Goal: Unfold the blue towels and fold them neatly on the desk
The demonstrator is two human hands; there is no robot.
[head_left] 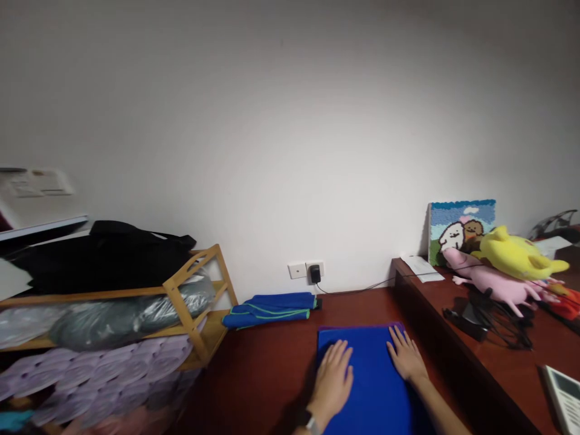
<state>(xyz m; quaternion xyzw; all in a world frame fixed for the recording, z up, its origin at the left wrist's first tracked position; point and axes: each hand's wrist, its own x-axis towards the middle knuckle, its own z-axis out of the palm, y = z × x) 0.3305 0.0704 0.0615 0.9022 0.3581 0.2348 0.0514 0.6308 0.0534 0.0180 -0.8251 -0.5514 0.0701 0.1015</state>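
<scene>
Pressing flat on a blue cloth (369, 368) spread over the red-brown counter (267, 368), the left hand (333, 377) and right hand (406, 356) lie palms down, fingers spread, neither grip closed on anything. A folded blue towel (270, 308) sits near the wall, beside a wooden shelf (194, 302).

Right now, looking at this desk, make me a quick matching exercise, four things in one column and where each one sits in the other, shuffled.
Things:
1. flat blue cloth
2. folded blue cloth
3. yellow plush toy
4. black bag

Places:
A. on top of the wooden rack
B. under both hands, left hand and right hand
C. on the raised ledge at right
D. by the wall socket

Pairs: 1-B, 2-D, 3-C, 4-A
</scene>
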